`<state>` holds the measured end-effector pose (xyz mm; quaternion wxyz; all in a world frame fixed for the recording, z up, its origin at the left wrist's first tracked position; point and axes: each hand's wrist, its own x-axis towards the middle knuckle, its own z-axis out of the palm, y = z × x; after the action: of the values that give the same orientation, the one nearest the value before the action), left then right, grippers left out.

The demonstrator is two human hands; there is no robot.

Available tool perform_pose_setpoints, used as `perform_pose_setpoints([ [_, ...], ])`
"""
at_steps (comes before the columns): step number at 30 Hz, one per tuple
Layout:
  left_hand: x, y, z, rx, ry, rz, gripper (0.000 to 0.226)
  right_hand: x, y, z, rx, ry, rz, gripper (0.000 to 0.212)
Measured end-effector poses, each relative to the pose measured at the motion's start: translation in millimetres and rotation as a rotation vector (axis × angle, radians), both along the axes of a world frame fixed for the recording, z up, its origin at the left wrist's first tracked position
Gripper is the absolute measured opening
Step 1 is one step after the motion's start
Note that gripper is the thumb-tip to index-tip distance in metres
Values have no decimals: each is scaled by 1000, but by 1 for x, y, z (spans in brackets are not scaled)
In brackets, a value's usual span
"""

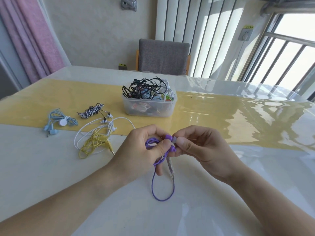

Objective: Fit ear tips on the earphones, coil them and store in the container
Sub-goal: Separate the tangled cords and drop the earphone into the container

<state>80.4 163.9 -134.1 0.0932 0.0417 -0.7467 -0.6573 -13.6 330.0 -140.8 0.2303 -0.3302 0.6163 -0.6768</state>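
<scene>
From my head camera: my left hand (144,147) holds purple earphones (162,188) above the tabletop (51,176), fingers curled round the bunched cord. My right hand (196,147) pinches a small grey ear tip (175,139) against the purple bud. The tip seems soft and slippery; I should grip the hard bud. The container (150,106) sits beyond.

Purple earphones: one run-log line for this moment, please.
step: fitting ear tip | left hand: grips purple earphones | right hand: pinches ear tip | container: behind, full
</scene>
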Motion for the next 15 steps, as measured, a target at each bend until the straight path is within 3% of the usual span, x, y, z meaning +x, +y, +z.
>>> perform_pose_setpoints([
  [3, 0, -2, -3, -98, 18, -8, 4, 1, 0, -3, 4, -64, 19, 33],
  [5, 0, -3, -5, -157, 16, -18, 9, 2, 0, -5, 14, -66, 22, 22],
  [8, 1, -2, -6, -83, -20, -28, 11, 3, -1, -4, 25, -21, 18, 11],
  [15, 0, -2, -6, 11, -41, -3, 12, 2, 3, -1, 21, 38, 9, 15],
])
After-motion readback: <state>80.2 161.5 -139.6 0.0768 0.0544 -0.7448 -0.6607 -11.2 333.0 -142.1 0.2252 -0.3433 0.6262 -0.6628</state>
